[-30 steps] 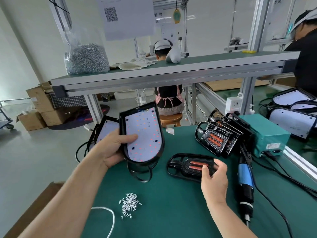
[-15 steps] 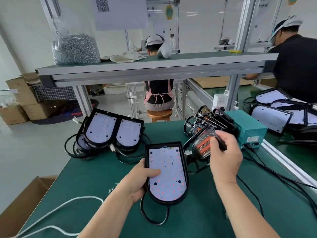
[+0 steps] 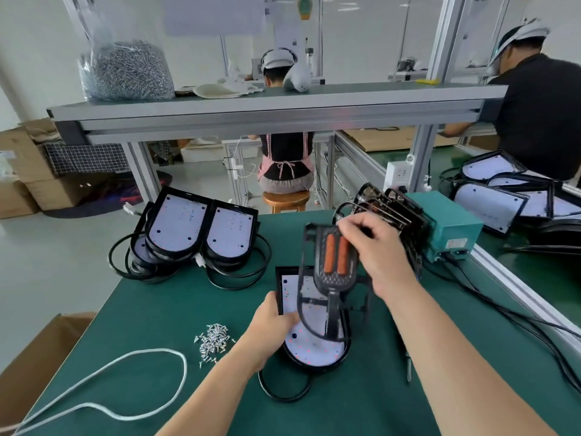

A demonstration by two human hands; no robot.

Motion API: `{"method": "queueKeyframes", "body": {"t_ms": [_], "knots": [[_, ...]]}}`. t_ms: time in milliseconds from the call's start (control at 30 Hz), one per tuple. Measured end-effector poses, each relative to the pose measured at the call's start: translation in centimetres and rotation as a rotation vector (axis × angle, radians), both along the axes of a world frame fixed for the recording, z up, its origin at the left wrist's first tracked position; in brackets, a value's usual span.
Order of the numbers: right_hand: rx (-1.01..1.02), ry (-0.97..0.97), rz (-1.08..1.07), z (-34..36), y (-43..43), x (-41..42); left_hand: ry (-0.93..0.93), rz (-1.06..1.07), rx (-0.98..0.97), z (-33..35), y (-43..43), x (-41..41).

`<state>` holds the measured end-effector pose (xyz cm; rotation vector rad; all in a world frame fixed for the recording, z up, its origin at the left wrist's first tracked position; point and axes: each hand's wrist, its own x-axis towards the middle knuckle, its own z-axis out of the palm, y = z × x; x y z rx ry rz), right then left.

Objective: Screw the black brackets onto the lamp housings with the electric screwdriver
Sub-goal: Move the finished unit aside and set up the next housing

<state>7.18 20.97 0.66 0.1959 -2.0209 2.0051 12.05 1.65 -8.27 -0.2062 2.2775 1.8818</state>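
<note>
A lamp housing (image 3: 309, 352) with a white LED board lies on the green table (image 3: 157, 309) in front of me, its black cable looping below it. My left hand (image 3: 270, 322) grips its left edge. My right hand (image 3: 372, 250) holds a black bracket (image 3: 333, 275) with two orange strips by its top, tilted up over the housing. Loose screws (image 3: 213, 339) lie in a small pile left of the housing. The electric screwdriver is mostly hidden behind my right forearm; only its tip (image 3: 408, 371) shows.
Finished-looking housings (image 3: 201, 231) with cables sit at the back left. A stack of brackets (image 3: 393, 212) leans against a teal power box (image 3: 452, 228). A white cord (image 3: 125, 372) runs front left. More housings (image 3: 503, 190) and a person sit right. A screw bag (image 3: 125, 70) stands on the shelf.
My right hand has carried the bracket from beside the stack to above the housing. The housing has been set down nearer to me, still held by my left hand.
</note>
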Motion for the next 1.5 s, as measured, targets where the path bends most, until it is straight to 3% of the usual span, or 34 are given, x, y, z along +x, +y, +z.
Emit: {"method": "queueKeyframes", "body": {"t_ms": [133,533,667,800,1067,1133,1367,1500], "knots": [[0.121,-0.088,0.035,-3.2,-1.6,-0.8,0.093,0.047,-0.259,-0.2,0.8,0.3],[0.361,-0.021,-0.046,-5.5,-1.5,-1.5,0.12,0.229,-0.09,-0.8,1.6,0.8],[0.432,0.044,-0.087,-6.3,-1.9,-1.0,0.142,0.245,-0.13,-0.7,1.8,1.0],[0.654,0.155,-0.122,-6.7,-2.6,-0.7,0.168,0.138,-0.269,-0.6,1.8,1.3],[1.025,0.316,-0.21,-6.9,-3.1,0.0,0.144,0.122,-0.31,-0.9,1.4,0.7],[0.991,0.24,-0.19,-7.2,-2.8,0.4,0.13,0.126,-0.299,-0.7,1.5,0.7],[0.503,-0.259,-0.156,-8.9,-1.9,4.0,0.108,0.147,-0.224,-0.3,1.5,1.1],[0.306,-0.378,-0.037,-9.9,-1.4,5.4,0.115,0.136,-0.199,-0.4,1.5,1.1]]}}
